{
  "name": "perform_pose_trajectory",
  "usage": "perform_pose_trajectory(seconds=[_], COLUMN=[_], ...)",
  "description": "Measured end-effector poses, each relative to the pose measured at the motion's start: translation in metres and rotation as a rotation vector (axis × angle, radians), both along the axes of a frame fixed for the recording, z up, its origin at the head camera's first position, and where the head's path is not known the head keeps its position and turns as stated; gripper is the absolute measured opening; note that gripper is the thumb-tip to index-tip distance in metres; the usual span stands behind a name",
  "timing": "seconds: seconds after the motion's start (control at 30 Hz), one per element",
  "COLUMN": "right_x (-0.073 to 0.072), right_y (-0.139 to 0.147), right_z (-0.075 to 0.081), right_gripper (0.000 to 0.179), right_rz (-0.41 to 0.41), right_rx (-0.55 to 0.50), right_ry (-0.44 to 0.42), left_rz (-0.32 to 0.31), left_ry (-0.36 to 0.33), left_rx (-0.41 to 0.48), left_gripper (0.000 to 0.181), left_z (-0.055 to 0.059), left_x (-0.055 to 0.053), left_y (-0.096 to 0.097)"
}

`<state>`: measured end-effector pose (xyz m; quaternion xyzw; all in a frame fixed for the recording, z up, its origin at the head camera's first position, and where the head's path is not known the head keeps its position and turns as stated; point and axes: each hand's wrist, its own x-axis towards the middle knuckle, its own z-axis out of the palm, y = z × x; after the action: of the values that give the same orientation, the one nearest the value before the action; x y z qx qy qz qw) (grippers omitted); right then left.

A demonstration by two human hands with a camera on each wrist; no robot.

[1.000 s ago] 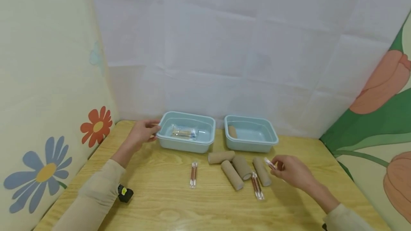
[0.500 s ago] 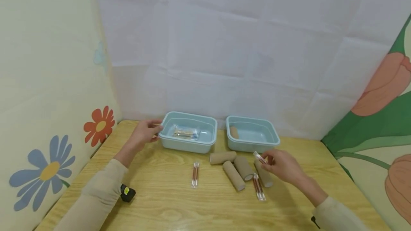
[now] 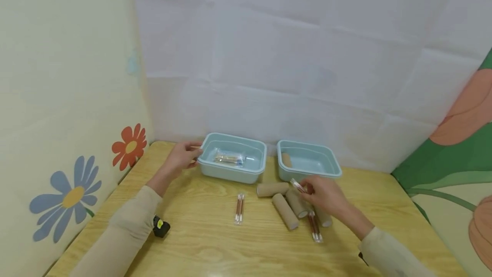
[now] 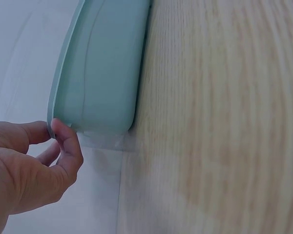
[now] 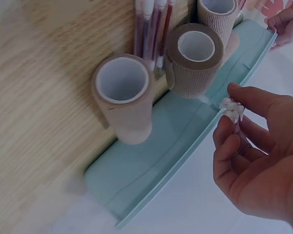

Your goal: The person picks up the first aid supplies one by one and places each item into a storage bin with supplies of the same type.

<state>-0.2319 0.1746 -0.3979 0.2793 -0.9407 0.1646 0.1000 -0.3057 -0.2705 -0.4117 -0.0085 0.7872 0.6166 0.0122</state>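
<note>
At the near end of the left light-blue plastic bin (image 3: 230,175), my left hand (image 3: 183,156) pinches the rim between thumb and fingers, as the left wrist view confirms. A clear packet of wooden-stick swabs (image 3: 229,159) lies inside that bin. My right hand (image 3: 326,195) pinches a small clear packet of swabs (image 3: 297,185) by thumb and fingertips, above the tan bandage rolls and in front of the right bin (image 3: 329,166). In the right wrist view the white swab tips (image 5: 231,109) show between the fingers. Part of one roll (image 3: 326,219) is hidden under this hand.
More tan rolls (image 3: 285,211) lie in front of the bins, and one roll (image 3: 286,160) sits inside the right bin. Two packs of brown swabs rest on the wooden table: one in the middle (image 3: 239,209), one beside the rolls (image 3: 315,227). A white sheet (image 3: 246,54) hangs behind.
My right hand has carried the swab packet leftward, over the rolls and closer to the bins. My left hand stays at the left bin's rim. The whole view has shifted slightly.
</note>
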Motion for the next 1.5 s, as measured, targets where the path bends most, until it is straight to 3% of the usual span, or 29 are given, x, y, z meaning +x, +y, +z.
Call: perform_pose_trajectory(seconds=[0.27, 0.77, 1.07, 1.5], right_x=[-0.011, -0.034, -0.039, -0.052], right_y=[-0.025, -0.055, -0.075, -0.106], right_z=[0.007, 0.022, 0.031, 0.038], right_gripper=[0.013, 0.012, 0.011, 0.01], right_rz=[0.003, 0.054, 0.069, 0.114], right_rx=[0.043, 0.007, 0.075, 0.063], right_ry=[0.015, -0.071, -0.04, -0.011], left_rz=[0.003, 0.01, 0.017, 0.023], left_ry=[0.002, 0.001, -0.008, 0.007], left_rx=[0.001, 0.045, 0.053, 0.061], left_gripper=[0.045, 0.043, 0.043, 0.042], left_z=[0.003, -0.003, -0.004, -0.004], left_x=[0.0, -0.003, -0.001, -0.004], left_y=[0.0, 0.004, 0.004, 0.007])
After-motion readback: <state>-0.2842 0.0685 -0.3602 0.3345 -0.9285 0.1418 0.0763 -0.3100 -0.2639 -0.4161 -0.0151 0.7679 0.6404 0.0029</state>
